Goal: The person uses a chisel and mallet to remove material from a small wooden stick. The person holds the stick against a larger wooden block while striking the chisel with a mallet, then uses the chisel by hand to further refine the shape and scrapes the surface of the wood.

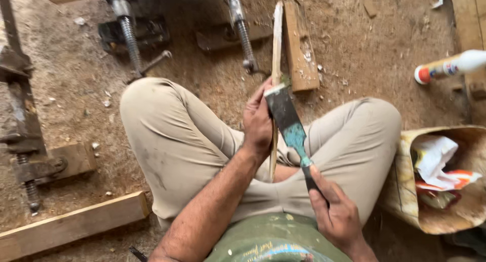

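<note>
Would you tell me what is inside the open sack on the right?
The tan open sack holds crumpled white paper and an orange-and-white wrapper, with something dark beneath them; whatever lies deeper is covered.

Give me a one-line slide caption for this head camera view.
Seated cross-legged, left hand steadies a wooden strip while right hand works a chisel.

Your trousers [182,140] are plain beige, with some darker smudges, and your shirt [268,242] is dull green with pale spots. The scraper blade [287,118] in your right hand [336,216] is dark grey with turquoise stains and a white edge on top. The wooden strip [276,49] in your left hand [258,123] is pale tan, whitish on its upper part. The glue bottle [450,66] is white with an orange-red cap. The floor [395,49] is brown sawdust, and the clamps [126,29] are grey metal.
</note>
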